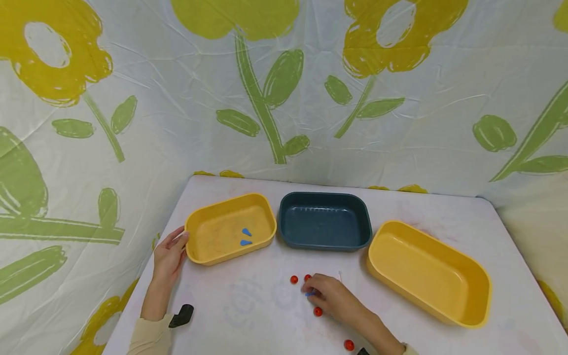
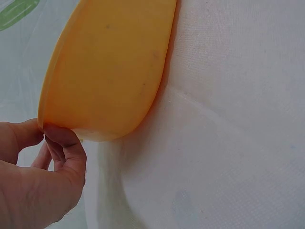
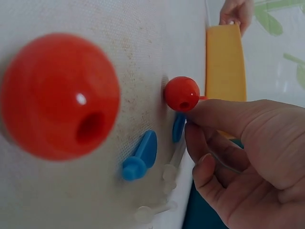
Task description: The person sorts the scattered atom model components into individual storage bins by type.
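My left hand [image 1: 167, 259] grips the end rim of the left yellow bin [image 1: 213, 239], thumb and fingers on either side of the wall in the left wrist view. Inside that bin lie two blue teardrop-shaped plastic pieces [image 1: 246, 232]. Over the table, my right hand [image 1: 335, 298] pinches another blue teardrop-shaped piece [image 3: 178, 127] between thumb and forefinger tips. Close to those fingertips sits a red bead [image 3: 182, 93] with a hole. A further blue piece [image 3: 141, 157] with a round knob lies on the table, near a larger-looking red bead [image 3: 59, 95].
A dark teal bin [image 1: 326, 224] stands in the middle, and another yellow bin [image 1: 430, 271] stands angled at the right. Red beads [image 1: 294, 279] are scattered around the right hand, one [image 1: 349, 345] by the front. Small translucent pegs [image 3: 145, 213] lie on the white table.
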Available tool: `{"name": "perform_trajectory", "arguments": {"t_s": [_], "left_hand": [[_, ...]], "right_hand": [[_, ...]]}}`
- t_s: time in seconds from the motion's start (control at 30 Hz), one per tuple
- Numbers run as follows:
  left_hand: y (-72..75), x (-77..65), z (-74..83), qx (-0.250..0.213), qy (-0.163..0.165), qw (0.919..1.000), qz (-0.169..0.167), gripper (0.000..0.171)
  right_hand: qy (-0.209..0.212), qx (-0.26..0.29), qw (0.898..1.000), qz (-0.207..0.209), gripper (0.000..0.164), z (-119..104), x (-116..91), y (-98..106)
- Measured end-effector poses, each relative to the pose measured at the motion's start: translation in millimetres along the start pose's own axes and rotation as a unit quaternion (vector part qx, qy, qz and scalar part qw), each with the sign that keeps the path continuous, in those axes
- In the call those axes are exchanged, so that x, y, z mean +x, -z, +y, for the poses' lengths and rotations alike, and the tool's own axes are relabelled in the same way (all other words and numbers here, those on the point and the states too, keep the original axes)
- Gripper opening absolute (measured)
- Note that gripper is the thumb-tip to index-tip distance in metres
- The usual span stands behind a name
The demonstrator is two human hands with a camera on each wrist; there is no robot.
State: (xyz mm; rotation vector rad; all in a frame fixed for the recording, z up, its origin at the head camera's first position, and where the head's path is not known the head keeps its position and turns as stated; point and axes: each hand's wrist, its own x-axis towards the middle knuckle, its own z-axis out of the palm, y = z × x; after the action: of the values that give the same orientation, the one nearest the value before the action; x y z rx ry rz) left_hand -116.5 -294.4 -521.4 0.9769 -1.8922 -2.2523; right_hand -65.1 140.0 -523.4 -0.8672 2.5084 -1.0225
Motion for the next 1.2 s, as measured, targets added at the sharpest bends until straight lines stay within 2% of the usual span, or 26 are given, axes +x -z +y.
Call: {"name": "perform_trajectory", "arguments": {"t_s": [0.13,0.37,0.57,0.8,1.2], "left_hand": [[0.4,1.1,-0.8,0.001,0.001,1.0000,-0.001,0.053],[0.8,0.2,0.8,0.005,0.003,1.0000,-0.004,0.052],[0.0,-1.0,1.1,0.004,0.005,1.0000,0.004,0.049],[-0.3,-1.4,2.3,0.006,0.003,1.0000,0.001,0.051],[-0.3,0.3,0.7,-0.001,0.007,1.0000,0.006,0.049]], "right_hand": [[-0.001,-0.059,0.998,-0.004,0.014,-5,0,0],[0.042,-0.167,0.985,-0.007,0.016,-13,0,0],[0.071,-0.207,0.976,-0.010,0.014,-14,1,-1],[0.061,-0.198,0.978,-0.019,0.014,-15,0,0],[0.059,-0.109,0.992,-0.007,0.014,-15,-1,9]]}}
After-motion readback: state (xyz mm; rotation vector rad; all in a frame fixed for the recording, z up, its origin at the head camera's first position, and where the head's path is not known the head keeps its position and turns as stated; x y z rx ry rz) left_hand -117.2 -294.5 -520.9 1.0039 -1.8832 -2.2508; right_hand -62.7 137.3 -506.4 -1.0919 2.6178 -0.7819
